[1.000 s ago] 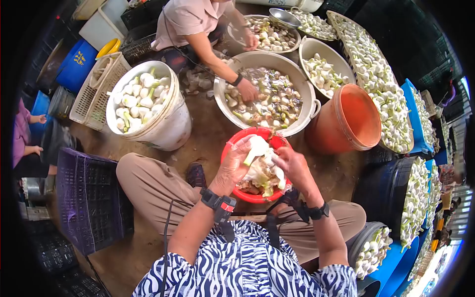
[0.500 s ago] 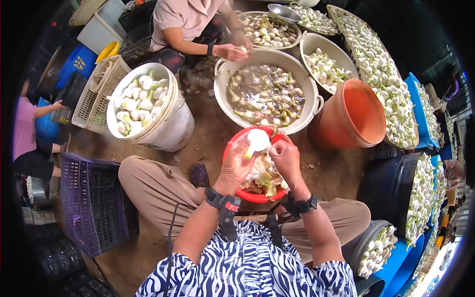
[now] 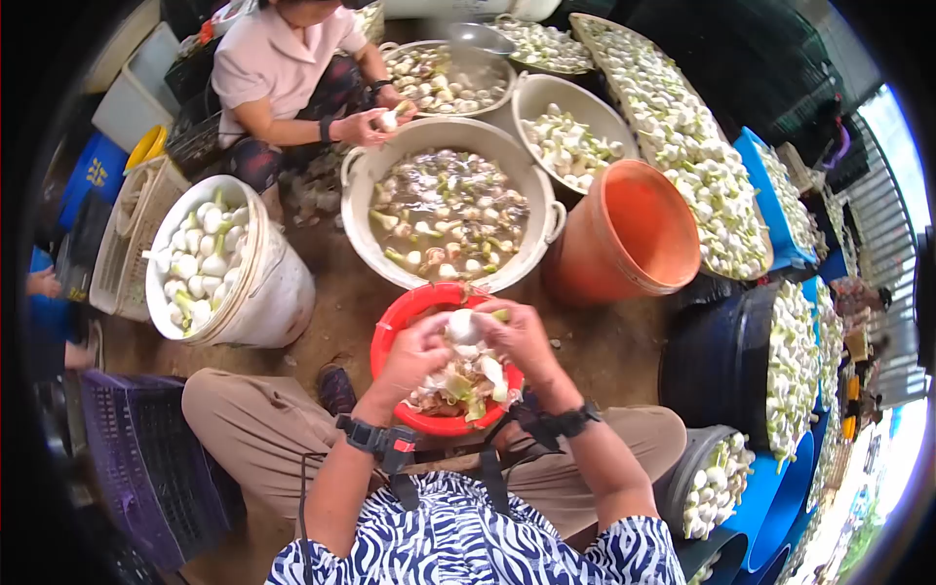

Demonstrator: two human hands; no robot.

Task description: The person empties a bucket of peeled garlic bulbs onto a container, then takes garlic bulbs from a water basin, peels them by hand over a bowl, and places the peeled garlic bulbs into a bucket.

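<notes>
A white garlic bulb (image 3: 463, 327) is held above a red basin (image 3: 383, 341). My left hand (image 3: 419, 353) has its fingers closed around the bulb's near left side. From the other side my right hand (image 3: 519, 343) grips the same bulb, and its green stem (image 3: 500, 315) pokes out by the fingers. Peeled skins and leaf scraps (image 3: 456, 388) fill the basin below both hands. Just beyond it stands a large pale tub (image 3: 357, 210) of murky water with garlic floating in it.
A white bucket (image 3: 283, 292) of peeled garlic stands left, an orange bucket (image 3: 624, 234) right. A co-worker (image 3: 283, 78) sits across, holding a garlic bulb (image 3: 388, 121). Heaped garlic (image 3: 682, 156) lies along the right. A purple crate (image 3: 156, 468) stands by my left knee.
The view has swung right, so the scene sits further left. My right hand has moved from a fist beside the bulb onto its stem side. The bulb has turned, its stem now pointing right.
</notes>
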